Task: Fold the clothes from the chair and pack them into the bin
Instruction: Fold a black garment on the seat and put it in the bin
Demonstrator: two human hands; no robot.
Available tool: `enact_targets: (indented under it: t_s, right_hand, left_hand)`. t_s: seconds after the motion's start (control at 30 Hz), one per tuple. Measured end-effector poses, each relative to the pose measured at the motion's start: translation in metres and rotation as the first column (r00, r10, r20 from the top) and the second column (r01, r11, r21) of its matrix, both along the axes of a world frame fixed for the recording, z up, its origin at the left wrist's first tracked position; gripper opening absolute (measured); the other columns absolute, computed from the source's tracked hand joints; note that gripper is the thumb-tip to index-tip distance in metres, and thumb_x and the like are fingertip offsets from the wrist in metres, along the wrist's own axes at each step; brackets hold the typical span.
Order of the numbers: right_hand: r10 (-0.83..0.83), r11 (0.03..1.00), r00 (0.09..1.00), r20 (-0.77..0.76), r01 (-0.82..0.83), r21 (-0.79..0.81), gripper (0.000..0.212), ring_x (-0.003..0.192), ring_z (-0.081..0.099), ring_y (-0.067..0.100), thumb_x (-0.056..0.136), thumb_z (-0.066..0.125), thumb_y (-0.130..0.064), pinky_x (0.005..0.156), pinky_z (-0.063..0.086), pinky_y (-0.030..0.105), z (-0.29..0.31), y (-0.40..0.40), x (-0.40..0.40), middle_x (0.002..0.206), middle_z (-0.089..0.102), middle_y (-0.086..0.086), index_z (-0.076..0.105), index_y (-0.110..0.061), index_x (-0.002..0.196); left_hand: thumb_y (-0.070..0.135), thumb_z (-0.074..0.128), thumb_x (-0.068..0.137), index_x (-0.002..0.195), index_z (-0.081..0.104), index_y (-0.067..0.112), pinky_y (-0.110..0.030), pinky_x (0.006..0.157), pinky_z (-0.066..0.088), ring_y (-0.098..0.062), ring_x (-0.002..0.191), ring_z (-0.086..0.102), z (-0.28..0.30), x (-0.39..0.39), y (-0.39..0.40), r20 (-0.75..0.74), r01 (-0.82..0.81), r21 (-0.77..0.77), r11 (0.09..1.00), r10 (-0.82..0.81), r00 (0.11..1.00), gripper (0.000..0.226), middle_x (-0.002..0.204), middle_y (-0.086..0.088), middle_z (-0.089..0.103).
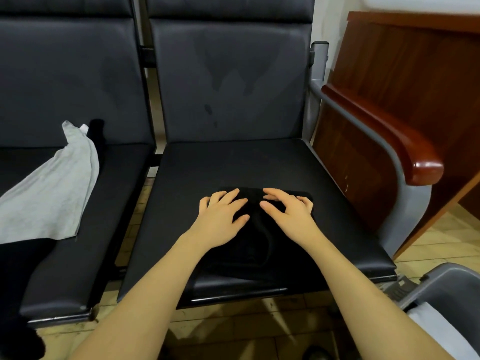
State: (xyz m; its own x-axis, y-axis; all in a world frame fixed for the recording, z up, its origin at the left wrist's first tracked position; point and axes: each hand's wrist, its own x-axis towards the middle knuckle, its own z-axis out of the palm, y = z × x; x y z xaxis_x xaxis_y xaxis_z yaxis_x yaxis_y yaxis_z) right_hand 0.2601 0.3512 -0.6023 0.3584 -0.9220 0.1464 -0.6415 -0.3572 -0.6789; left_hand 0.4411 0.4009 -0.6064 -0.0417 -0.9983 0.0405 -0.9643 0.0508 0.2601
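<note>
Left hand and right hand, fingers spread, press the black garment, seemingly folded.

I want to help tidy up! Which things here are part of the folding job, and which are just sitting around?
Part of the job:
black garment, under the left hand and right hand
grey-white cloth on the next seat
black seat, where the folding happens
grey bin, bottom right

Just sitting around:
wooden armrest
wooden desk
</note>
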Motion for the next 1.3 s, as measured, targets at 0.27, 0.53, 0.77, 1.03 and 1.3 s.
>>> enact_targets:
  t_s: [0.27,0.53,0.77,1.03,1.3]
  right_hand:
    - [-0.02,0.999,0.998,-0.051,0.018,-0.047,0.025,0.109,0.047,0.003,0.087,0.064,-0.035,0.101,0.015,0.035,-0.009,0.003,0.002,0.114,0.053,-0.019,0.064,-0.037,0.112]
    - [-0.071,0.995,0.997,-0.043,0.068,-0.072,0.011,0.104,0.048,0.005,0.092,0.06,-0.029,0.097,0.012,0.028,-0.003,0.006,-0.003,0.098,0.06,-0.017,0.069,-0.031,0.098]
    - [-0.005,0.98,0.986,0.169,0.038,-0.194,0.016,0.11,0.055,0.003,0.09,0.063,-0.023,0.109,0.028,0.042,0.021,0.018,-0.03,0.101,0.062,-0.025,0.064,-0.039,0.093]
    - [-0.123,0.953,0.988,0.088,0.143,-0.267,0.019,0.071,0.056,0.007,0.091,0.051,-0.048,0.092,0.029,0.035,0.027,0.044,-0.062,0.061,0.057,-0.01,0.064,-0.036,0.084]
    - [-0.074,0.949,0.991,-0.11,0.036,-0.312,0.022,0.098,0.056,0.008,0.095,0.054,-0.03,0.095,0.037,0.028,0.03,0.049,-0.031,0.105,0.055,-0.01,0.067,-0.021,0.11]
  left_hand:
    - [0.048,0.022,0.101,0.151,0.006,0.033,-0.04,0.117,0.001,-0.014,0.146,-0.006,-0.007,0.006,0.023,0.112,0.024,0.149,0.989,-0.041,0.993,0.055,0.159,0.008,-0.008]
    - [0.051,0.015,0.1,0.15,0.002,0.037,-0.046,0.115,-0.009,-0.014,0.146,-0.009,-0.016,0.007,0.02,0.099,-0.031,0.136,0.99,0.018,0.995,0.054,0.158,0.011,-0.01]
    - [0.046,0.02,0.102,0.149,0.022,0.03,-0.039,0.115,-0.005,-0.011,0.146,0.0,-0.005,-0.006,0.022,-0.036,-0.024,0.027,0.999,0.025,0.999,0.05,0.159,0.007,0.008]
    - [0.051,0.023,0.099,0.147,0.027,0.033,-0.041,0.115,0.006,-0.012,0.145,0.011,0.001,-0.041,0.032,-0.142,0.133,0.122,0.984,-0.115,0.983,0.052,0.157,0.01,0.018]
    - [0.051,0.025,0.1,0.15,0.021,0.028,-0.043,0.116,0.008,-0.02,0.146,0.006,-0.002,-0.029,0.047,0.072,0.037,0.104,0.994,-0.044,0.996,0.055,0.159,0.001,0.012]
